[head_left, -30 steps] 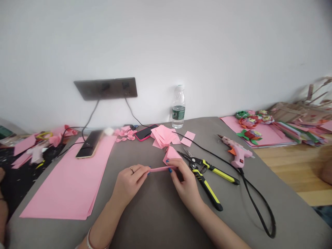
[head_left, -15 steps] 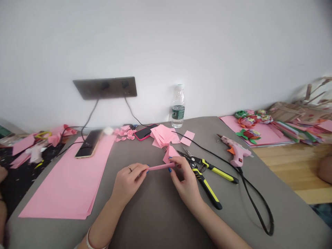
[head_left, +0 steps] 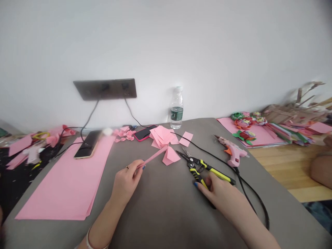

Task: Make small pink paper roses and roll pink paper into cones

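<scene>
Pinched in my left hand (head_left: 128, 178) is one end of a narrow folded pink paper strip (head_left: 155, 155), which slants up and right toward a heap of pink paper squares (head_left: 162, 135). My right hand (head_left: 216, 189) is over the yellow-and-black pliers (head_left: 197, 175), its fingers around the handles, some of them hidden. The pliers lie with their handles spread and jaws toward the paper. A folded pink piece (head_left: 171, 156) rests between the strip and the jaws.
Large pink sheets (head_left: 62, 186) lie left under a phone (head_left: 88, 144). A water bottle (head_left: 176, 109) stands by the wall. At right are a pink glue gun (head_left: 233, 152) with its cable and paper flowers (head_left: 245, 128). Another person's arm (head_left: 321, 169) shows at far right.
My right hand has let go of the strip and moved right and down onto the pliers. The strip, still in my left hand, now tilts more steeply.
</scene>
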A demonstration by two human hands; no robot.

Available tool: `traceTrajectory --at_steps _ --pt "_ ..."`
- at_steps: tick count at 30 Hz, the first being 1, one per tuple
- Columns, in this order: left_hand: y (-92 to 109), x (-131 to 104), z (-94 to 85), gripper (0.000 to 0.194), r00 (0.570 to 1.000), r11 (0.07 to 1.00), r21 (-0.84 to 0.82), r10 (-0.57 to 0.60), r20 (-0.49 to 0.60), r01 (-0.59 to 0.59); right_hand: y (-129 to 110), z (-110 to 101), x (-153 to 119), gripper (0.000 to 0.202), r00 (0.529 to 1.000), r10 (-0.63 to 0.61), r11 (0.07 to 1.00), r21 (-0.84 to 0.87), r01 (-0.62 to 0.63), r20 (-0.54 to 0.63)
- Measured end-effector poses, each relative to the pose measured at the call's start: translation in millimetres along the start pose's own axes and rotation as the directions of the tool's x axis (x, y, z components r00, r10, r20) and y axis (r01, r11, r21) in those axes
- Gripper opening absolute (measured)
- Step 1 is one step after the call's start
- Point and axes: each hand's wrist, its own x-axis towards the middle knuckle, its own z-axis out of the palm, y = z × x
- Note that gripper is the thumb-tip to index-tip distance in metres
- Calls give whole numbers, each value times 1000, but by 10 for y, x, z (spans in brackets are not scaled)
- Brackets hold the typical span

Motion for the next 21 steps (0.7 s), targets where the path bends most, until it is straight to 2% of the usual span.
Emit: traceTrajectory --at_steps 2,4,7,9,12,14,15,16,18,21 --pt "-9 -8 6 13 1000 998 55 -11 -21 12 -84 1 36 27 999 -21 999 -26 21 32" --pt "-19 -10 11 12 999 995 99 -2 -54 7 -118 -10 78 30 996 -60 997 42 57 63" --pt "-25 -1 14 14 997 995 96 4 -82 4 -70 10 130 32 989 -109 936 346 69 97" --pt "-22 8 13 20 997 998 57 -1 -81 5 -41 57 125 36 985 -144 787 615 54 98" --pt "-19 14 12 28 999 1000 -9 -8 -51 8 -111 125 27 45 990 -131 423 906 16 43" --pt "-26 8 15 30 1000 999 -43 -12 -27 11 -221 147 -81 48 998 -60 184 983 21 -10" --pt "-31 2 17 31 1000 999 -52 -15 -20 14 -278 152 -135 48 999 -28 99 994 39 -36" --pt "-37 -4 19 31 1000 998 -56 -18 -15 18 -327 157 -183 48 998 -9 56 996 66 -65" --pt "-45 -16 20 30 1000 998 -53 -22 -20 21 -390 170 -248 48 994 -11 82 990 112 -112" --pt "-40 -21 10 29 999 998 -57 -20 -26 18 -411 214 -262 44 990 -101 259 958 124 -101"
